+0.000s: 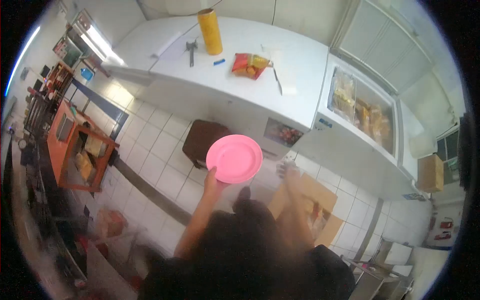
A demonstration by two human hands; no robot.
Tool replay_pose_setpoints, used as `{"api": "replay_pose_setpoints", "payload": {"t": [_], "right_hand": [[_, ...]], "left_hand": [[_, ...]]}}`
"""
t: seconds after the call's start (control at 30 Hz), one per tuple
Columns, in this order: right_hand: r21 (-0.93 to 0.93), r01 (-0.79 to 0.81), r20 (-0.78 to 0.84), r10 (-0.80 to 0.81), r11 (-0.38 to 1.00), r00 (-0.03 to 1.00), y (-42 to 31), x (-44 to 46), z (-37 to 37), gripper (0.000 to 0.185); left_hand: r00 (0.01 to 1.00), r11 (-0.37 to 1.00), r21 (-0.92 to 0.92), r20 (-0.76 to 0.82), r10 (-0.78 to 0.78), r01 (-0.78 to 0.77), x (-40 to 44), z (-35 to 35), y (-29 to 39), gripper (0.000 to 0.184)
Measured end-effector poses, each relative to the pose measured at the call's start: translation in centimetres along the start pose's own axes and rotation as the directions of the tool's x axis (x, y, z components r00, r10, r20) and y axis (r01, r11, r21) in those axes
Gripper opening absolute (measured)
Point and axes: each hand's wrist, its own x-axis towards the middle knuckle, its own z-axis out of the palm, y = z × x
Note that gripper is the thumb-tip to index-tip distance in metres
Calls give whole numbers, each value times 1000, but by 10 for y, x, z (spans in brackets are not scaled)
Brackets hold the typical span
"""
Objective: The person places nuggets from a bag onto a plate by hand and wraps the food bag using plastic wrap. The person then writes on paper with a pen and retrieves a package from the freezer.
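Note:
My left hand (215, 182) grips a round pink plate (234, 158) by its lower left rim, thumb on the upper side. Nothing lies on the plate, which faces up toward me. My right hand (288, 171) is apart from the plate, to its right, and is smeared by motion. I cannot make out its fingers or anything in them. Below that arm is an open cardboard box (325, 192) on the floor, with items inside too blurred to name.
On the white worktop (185, 75) are a yellow roll (210, 32), a red and yellow packet (250, 66), a blue object (219, 62) and a knife (276, 79). A glass-topped freezer (325, 131) holds bagged goods. A brown stool (202, 140) and an orange cabinet (62, 135) stand left.

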Motion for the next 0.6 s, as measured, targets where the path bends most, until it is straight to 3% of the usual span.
{"api": "replay_pose_setpoints", "payload": {"t": [0.07,0.1,0.17,0.2,0.23,0.27,0.3,0.37,0.4,0.47,0.5,0.57,0.6], "right_hand": [[-377,152,28,-153,914,988,-91,26,23,49],[-416,337,47,-350,845,935,-109,50,36,48],[-504,398,126,-391,766,912,-171,81,67,48],[-587,476,183,-465,655,866,-181,115,79,47],[-656,540,239,-533,528,812,-192,149,91,46],[-705,680,352,-735,198,579,-165,202,99,44],[-707,680,351,-738,195,576,-188,216,113,44],[-740,590,102,-813,324,573,-254,220,151,53],[-746,584,101,-812,321,575,-274,236,163,53],[-748,647,290,-805,147,517,-303,271,179,63],[-760,635,290,-803,137,520,-306,285,189,63],[-574,725,295,-730,381,617,-311,326,203,52],[-587,721,302,-726,369,618,-313,352,205,52]], "left_hand": [[999,999,8,36,-34,34,52,24,19,61],[996,997,-1,58,-72,72,75,34,22,60],[994,996,47,79,-82,78,129,41,23,58],[992,993,99,104,-76,65,153,47,28,57],[997,987,143,24,-76,72,158,72,42,54],[997,987,143,30,-74,69,177,80,46,54],[997,980,187,16,-79,74,200,82,45,53],[996,970,227,7,-87,83,239,89,49,52],[995,967,237,6,-98,94,256,93,50,51],[992,963,243,18,-125,117,286,100,51,50],[993,967,235,35,-114,102,297,101,52,49],[991,973,210,66,-113,97,321,109,55,48],[995,968,238,42,-91,79,329,112,59,46]]}}
